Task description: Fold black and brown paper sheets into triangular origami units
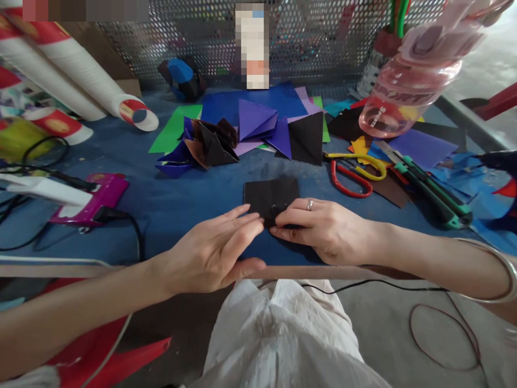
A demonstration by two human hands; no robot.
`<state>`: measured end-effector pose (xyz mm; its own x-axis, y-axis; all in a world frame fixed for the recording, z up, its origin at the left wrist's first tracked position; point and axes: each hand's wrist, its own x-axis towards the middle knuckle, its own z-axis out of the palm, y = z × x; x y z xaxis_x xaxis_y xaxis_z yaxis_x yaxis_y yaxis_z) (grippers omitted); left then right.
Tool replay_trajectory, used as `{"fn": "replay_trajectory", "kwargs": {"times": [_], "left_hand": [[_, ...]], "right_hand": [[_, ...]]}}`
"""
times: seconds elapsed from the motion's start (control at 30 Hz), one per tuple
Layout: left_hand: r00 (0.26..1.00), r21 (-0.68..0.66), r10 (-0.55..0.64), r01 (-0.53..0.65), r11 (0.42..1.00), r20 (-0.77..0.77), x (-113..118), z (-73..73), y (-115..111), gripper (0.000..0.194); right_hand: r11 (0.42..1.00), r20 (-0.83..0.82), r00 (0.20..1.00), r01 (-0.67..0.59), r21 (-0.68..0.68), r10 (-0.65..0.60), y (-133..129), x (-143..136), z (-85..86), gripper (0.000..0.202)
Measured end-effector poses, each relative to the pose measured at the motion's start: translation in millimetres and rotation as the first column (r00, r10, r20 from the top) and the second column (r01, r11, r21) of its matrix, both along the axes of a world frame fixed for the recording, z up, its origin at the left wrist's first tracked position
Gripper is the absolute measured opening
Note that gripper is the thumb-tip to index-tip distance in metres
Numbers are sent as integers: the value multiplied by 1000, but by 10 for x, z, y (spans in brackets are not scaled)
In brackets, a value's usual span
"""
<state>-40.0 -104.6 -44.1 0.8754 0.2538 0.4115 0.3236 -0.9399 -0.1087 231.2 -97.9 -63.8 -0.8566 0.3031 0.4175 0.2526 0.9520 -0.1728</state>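
Observation:
A small black paper square (269,195) lies on the blue table top near the front edge. The fingertips of my left hand (220,245) rest on its lower left corner, with the fingers stretched out and the thumb apart. My right hand (327,226), with a ring on one finger, pinches the lower right part of the paper, where a small flap stands up. Behind the square are folded purple paper (256,121), folded dark brown and black pieces (212,145) and a black folded triangle (307,137).
Scissors (355,171), a green-black cutter (430,188) and a pink bottle (407,81) stand or lie on the right. On the left are a magenta power strip (91,199), cables and paper cups (81,64). A perforated metal panel (194,32) rises behind.

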Motion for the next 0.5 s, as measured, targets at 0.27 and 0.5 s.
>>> {"fn": "replay_trajectory", "kwargs": {"times": [0.27, 0.5], "left_hand": [[1000, 34, 12, -12, 999, -11, -13, 15, 56, 36], [995, 27, 94, -95, 995, 11, -186, -85, 163, 47]], "right_hand": [[1000, -3, 1000, 17, 9, -17, -15, 4, -6, 36], [1000, 4, 1000, 10, 22, -10, -7, 0, -6, 37]]}}
